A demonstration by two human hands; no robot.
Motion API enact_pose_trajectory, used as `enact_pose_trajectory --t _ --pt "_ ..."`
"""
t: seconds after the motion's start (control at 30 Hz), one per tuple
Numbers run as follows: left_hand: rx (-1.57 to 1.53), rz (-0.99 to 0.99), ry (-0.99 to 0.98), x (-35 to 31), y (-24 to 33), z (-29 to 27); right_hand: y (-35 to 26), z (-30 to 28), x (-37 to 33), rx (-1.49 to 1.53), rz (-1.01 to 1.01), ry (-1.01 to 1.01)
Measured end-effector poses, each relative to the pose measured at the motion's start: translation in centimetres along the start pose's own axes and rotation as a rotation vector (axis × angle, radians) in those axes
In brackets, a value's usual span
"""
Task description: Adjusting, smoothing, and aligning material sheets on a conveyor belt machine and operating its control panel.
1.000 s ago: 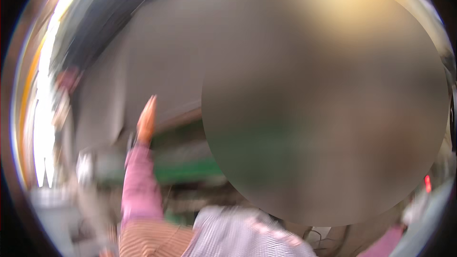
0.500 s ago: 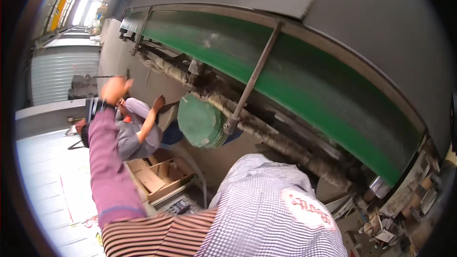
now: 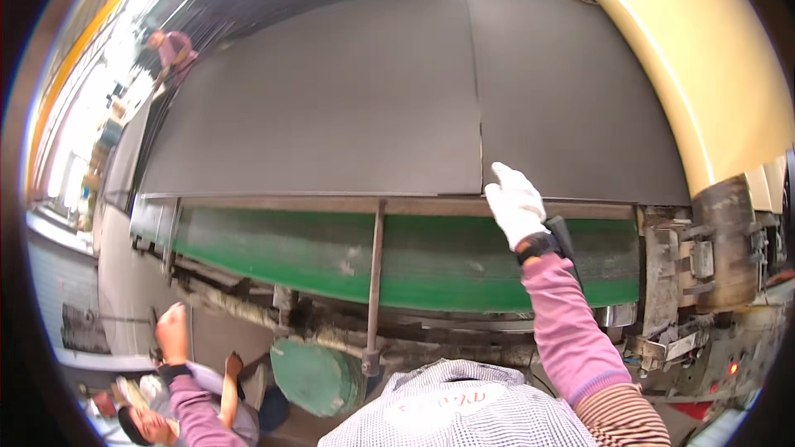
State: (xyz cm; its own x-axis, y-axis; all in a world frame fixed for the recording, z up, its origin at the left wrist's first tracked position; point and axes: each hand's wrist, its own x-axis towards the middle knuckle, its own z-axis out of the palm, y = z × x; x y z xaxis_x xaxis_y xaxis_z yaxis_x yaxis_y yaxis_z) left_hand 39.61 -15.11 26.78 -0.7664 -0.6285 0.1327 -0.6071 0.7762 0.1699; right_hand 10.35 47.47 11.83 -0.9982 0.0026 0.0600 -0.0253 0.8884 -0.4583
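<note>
Over the near edge of the large dark grey sheet (image 3: 331, 99) is my right hand (image 3: 515, 205), in a white glove. Its fingers are stretched forward, close to the seam beside the second dark sheet (image 3: 571, 91). Whether the fingertips touch the surface I cannot tell. A black band with a dark device (image 3: 560, 240) sits at that wrist. My bare left hand (image 3: 172, 335) is low at the left, away from the sheets, its fingers loosely extended and somewhat blurred. Nothing shows in it.
Below the sheets runs a green belt (image 3: 331, 257) with a metal post (image 3: 377, 281). A green round-topped stool (image 3: 315, 377) stands under it. A seated person (image 3: 149, 424) is at lower left, another person (image 3: 172, 54) at the far left. A cream roll (image 3: 704, 58) curves at right.
The view has swung up and right, bringing the dark sheets, cream roll and far person into sight. My gloved right hand has come into view. My left hand sits lower in the picture.
</note>
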Motion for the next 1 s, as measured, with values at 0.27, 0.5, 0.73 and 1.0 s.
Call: enact_pose_trajectory --t 0.27,0.5,0.73,1.0 --pt "-0.023 0.562 0.04 8.3 20.3 18.0 2.0 0.7 3.3 -0.031 -0.024 -0.14" --pt "0.371 0.377 -0.178 16.8 27.8 25.9 11.6 0.5 3.8 -0.129 0.026 -0.08" --pt "0.068 0.376 -0.418 14.0 28.1 28.8 19.0 -0.1 3.9 -0.162 0.102 0.056" --pt "-0.013 0.625 -0.536 9.8 33.1 28.4 26.7 -1.8 4.3 0.543 0.768 0.17"
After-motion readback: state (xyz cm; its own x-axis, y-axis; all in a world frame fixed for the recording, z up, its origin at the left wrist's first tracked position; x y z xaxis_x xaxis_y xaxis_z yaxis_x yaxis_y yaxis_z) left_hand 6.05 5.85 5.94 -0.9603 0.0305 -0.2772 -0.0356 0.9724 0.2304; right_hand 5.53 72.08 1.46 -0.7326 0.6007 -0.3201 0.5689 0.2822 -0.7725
